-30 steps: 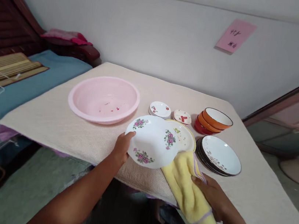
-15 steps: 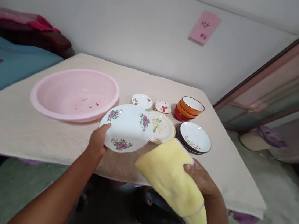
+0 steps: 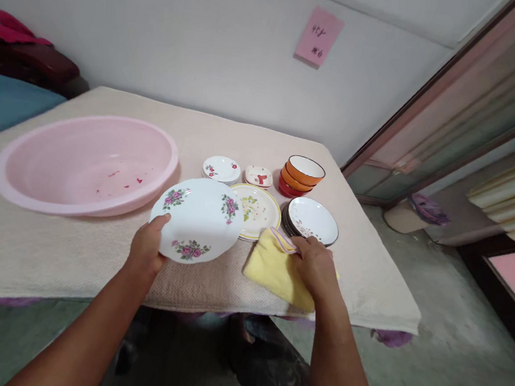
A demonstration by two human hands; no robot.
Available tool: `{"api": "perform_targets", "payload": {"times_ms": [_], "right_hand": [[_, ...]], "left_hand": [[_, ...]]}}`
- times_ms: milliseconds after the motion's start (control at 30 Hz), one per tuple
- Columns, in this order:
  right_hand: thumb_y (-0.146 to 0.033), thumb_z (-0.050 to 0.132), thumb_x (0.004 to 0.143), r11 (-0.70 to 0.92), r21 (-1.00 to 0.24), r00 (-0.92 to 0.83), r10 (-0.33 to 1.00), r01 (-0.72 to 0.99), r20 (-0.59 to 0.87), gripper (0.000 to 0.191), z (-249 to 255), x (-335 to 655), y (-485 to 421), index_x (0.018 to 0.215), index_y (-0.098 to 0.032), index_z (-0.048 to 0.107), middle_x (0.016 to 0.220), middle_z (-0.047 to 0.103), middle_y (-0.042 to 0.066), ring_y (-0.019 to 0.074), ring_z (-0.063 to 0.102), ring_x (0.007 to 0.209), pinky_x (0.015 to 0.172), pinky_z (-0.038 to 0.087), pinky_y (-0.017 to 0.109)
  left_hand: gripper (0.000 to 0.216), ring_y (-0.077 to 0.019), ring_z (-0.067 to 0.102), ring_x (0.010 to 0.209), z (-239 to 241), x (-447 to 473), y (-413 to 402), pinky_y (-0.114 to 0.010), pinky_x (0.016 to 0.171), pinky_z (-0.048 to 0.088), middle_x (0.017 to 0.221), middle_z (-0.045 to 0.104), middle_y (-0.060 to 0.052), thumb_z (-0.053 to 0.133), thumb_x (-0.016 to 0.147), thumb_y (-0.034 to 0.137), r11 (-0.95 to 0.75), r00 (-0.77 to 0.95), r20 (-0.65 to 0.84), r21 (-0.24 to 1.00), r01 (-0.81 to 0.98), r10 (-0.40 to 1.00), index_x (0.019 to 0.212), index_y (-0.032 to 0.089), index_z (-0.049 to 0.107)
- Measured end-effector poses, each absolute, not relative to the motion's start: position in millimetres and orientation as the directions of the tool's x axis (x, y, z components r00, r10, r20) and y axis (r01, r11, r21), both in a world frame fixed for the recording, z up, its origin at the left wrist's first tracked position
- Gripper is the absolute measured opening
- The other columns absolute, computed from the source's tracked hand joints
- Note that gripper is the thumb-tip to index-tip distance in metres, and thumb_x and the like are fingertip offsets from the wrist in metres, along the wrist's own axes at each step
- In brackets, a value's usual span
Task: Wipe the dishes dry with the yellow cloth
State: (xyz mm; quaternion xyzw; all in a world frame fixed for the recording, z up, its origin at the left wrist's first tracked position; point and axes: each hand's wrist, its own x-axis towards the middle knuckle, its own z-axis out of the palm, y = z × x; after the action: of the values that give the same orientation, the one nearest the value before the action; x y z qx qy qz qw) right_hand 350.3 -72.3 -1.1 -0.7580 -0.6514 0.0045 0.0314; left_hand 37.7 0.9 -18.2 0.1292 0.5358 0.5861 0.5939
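My left hand (image 3: 148, 247) grips the left edge of a white plate (image 3: 198, 223) with pink flower sprays, thumb on top. The plate is held above the table, partly covering a yellow-rimmed plate (image 3: 262, 209) behind it. At the front of the table, my right hand (image 3: 317, 264) is closed on a yellow cloth (image 3: 275, 269) with a purple edge; its fingertips are partly hidden. The cloth hangs low over the tabletop, just in front of a stack of dark-rimmed plates (image 3: 314, 219). Whether it touches the table I cannot tell.
A large pink basin (image 3: 84, 162) stands at the table's left. Behind the plates are small flowered dishes (image 3: 221, 169), a square dish (image 3: 258, 175) and stacked orange and red bowls (image 3: 302, 177). A pale cover (image 3: 382, 293) lies over the table, against the wall.
My right hand has brought the yellow cloth down towards the table near the dark-rimmed plates. The left hand still holds the flowered plate. The view has shifted to the right.
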Motion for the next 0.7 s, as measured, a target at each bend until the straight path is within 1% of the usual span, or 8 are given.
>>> {"api": "perform_targets", "payload": {"times_ms": [100,200,267,333,467,600,633,700], "right_hand": [[-0.018,0.044,0.084,-0.217,0.026,0.219,0.973,0.976,-0.079,0.032,-8.6,350.4,-70.3,0.112,-0.022,0.060,0.102,0.060,0.013,0.0252,0.056,0.095,0.077,0.037,0.035],[-0.016,0.042,0.083,-0.251,0.040,0.253,0.942,0.967,-0.222,0.027,-14.5,353.4,-69.0,0.100,-0.018,0.063,0.096,0.062,0.013,0.0255,0.060,0.087,0.071,0.039,0.035],[-0.015,0.043,0.081,-0.249,0.034,0.249,0.936,0.968,-0.250,0.024,-14.4,356.8,-68.4,0.092,-0.018,0.064,0.091,0.064,0.013,0.0251,0.061,0.083,0.069,0.039,0.034],[-0.013,0.042,0.080,-0.253,0.040,0.255,0.933,0.967,-0.253,0.026,-11.9,359.7,-68.2,0.092,-0.018,0.065,0.091,0.064,0.013,0.0258,0.061,0.084,0.070,0.039,0.035],[-0.010,0.038,0.082,-0.274,0.057,0.279,0.953,0.960,-0.120,0.032,-9.7,356.0,-71.0,0.099,-0.019,0.064,0.097,0.060,0.014,0.0278,0.057,0.091,0.073,0.037,0.038],[-0.011,0.045,0.078,-0.188,-0.085,0.195,0.978,0.979,0.078,0.043,-19.2,339.4,-73.0,0.120,-0.018,0.052,0.105,0.057,0.012,0.0246,0.052,0.098,0.078,0.035,0.034],[-0.012,0.046,0.077,-0.157,-0.116,0.169,0.980,0.981,0.103,0.044,-22.3,335.9,-72.3,0.120,-0.016,0.052,0.104,0.058,0.012,0.0237,0.051,0.096,0.078,0.035,0.033],[-0.009,0.045,0.074,-0.098,-0.174,0.117,0.988,0.980,0.100,0.034,-27.2,332.8,-69.6,0.105,-0.013,0.058,0.094,0.059,0.011,0.0218,0.052,0.088,0.075,0.034,0.031]], "left_hand": [[0.040,-0.0215,0.067,0.070,-17.5,38.9,2.2,-0.037,0.067,0.057,0.090,0.071,-0.011,0.065,0.071,0.016,0.265,-0.304,-0.479,0.799,-0.540,0.823,0.110,0.013,0.064],[0.040,-0.0226,0.067,0.072,-19.0,39.9,5.3,-0.038,0.067,0.057,0.093,0.070,-0.012,0.064,0.071,0.017,0.251,-0.313,-0.471,0.802,-0.543,0.825,0.110,0.012,0.064],[0.041,-0.0236,0.067,0.075,-21.4,40.5,7.1,-0.040,0.068,0.057,0.097,0.070,-0.012,0.065,0.070,0.018,0.249,-0.302,-0.468,0.797,-0.550,0.831,0.111,0.013,0.064],[0.041,-0.0248,0.067,0.078,-23.9,40.9,8.2,-0.041,0.069,0.057,0.100,0.069,-0.012,0.066,0.070,0.020,0.247,-0.289,-0.463,0.793,-0.556,0.838,0.111,0.014,0.064],[0.043,-0.0260,0.067,0.084,-26.7,41.6,8.9,-0.041,0.071,0.057,0.105,0.068,-0.012,0.067,0.069,0.020,0.237,-0.286,-0.461,0.787,-0.570,0.840,0.112,0.016,0.064],[0.045,-0.0258,0.067,0.085,-27.0,42.1,9.6,-0.040,0.074,0.056,0.104,0.068,-0.012,0.067,0.069,0.020,0.246,-0.281,-0.475,0.776,-0.581,0.834,0.114,0.015,0.063],[0.045,-0.0256,0.067,0.086,-26.8,42.3,9.5,-0.040,0.074,0.056,0.104,0.069,-0.012,0.066,0.070,0.020,0.245,-0.279,-0.473,0.775,-0.582,0.835,0.114,0.015,0.063],[0.044,-0.0248,0.067,0.086,-26.1,42.9,8.9,-0.039,0.075,0.056,0.103,0.069,-0.012,0.065,0.071,0.019,0.238,-0.275,-0.465,0.776,-0.584,0.841,0.114,0.014,0.062]]}}
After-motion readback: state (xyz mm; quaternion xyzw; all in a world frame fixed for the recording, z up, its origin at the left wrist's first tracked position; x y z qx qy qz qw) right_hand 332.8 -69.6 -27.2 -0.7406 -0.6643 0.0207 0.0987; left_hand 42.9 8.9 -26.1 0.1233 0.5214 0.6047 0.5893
